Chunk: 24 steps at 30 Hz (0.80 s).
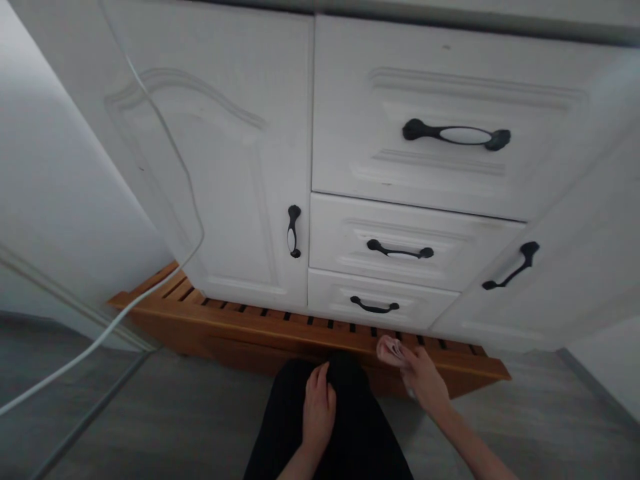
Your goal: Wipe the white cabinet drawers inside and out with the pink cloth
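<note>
Right hand (425, 381): fingers closed on the pink cloth (389, 350), right there at the wooden bench's (235, 324) front edge, toward its right corner | left hand (319, 405): on the dark trousers (280, 417), grip can't be told | drawers (350, 167): all closed

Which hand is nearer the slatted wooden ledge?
Right. The right hand holds a pink cloth over the front edge of the wooden ledge; the left hand lies back by the dark-clad legs.
</note>
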Motion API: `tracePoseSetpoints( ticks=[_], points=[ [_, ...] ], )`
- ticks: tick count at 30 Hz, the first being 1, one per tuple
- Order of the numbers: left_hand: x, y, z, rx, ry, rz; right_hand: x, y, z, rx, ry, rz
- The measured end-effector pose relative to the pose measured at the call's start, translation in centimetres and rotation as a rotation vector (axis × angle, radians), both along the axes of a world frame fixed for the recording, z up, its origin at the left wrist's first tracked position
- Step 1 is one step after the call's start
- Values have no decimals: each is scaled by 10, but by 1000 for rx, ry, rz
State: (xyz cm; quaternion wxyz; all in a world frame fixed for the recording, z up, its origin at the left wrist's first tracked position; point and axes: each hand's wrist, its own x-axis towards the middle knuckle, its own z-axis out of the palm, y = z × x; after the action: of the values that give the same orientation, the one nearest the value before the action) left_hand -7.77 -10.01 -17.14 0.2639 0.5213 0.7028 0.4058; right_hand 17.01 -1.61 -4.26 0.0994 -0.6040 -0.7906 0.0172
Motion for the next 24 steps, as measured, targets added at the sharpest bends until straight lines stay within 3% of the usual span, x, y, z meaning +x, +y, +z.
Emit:
tracePoseSetpoints(
  ticks=[2, 5, 7, 8, 10, 13, 16, 18, 21, 24],
  points=[
    [2, 0, 3, -3, 11, 0, -39, -2, 32, 94, 145, 140],
    [2, 0, 7, -11, 25, 0, -101, 19, 87, 462, 302, 282],
    [1, 0, 7, -21, 24, -1, -135, 46, 107, 664, 335, 306],
    [-1, 0, 7, -26, 22, 2, -149, 61, 109, 722, 329, 304],
    [-3, 0, 5, -32, 15, 11, -171, 88, 96, 755, 279, 321],
    [-7, -1, 1, -30, 3, 26, -191, 109, 51, 666, 147, 426],
    [-7, 0, -3, -32, -13, 35, -197, 103, 4, 498, 35, 531],
    [-8, 1, -7, -29, -16, 49, -196, 91, -17, 366, 2, 539],
    [-9, 3, -12, -10, -12, 94, -189, 71, -30, 197, 44, 453],
    [-10, 4, -16, 17, -14, 127, -187, 56, -20, 190, 160, 401]
  ],
)
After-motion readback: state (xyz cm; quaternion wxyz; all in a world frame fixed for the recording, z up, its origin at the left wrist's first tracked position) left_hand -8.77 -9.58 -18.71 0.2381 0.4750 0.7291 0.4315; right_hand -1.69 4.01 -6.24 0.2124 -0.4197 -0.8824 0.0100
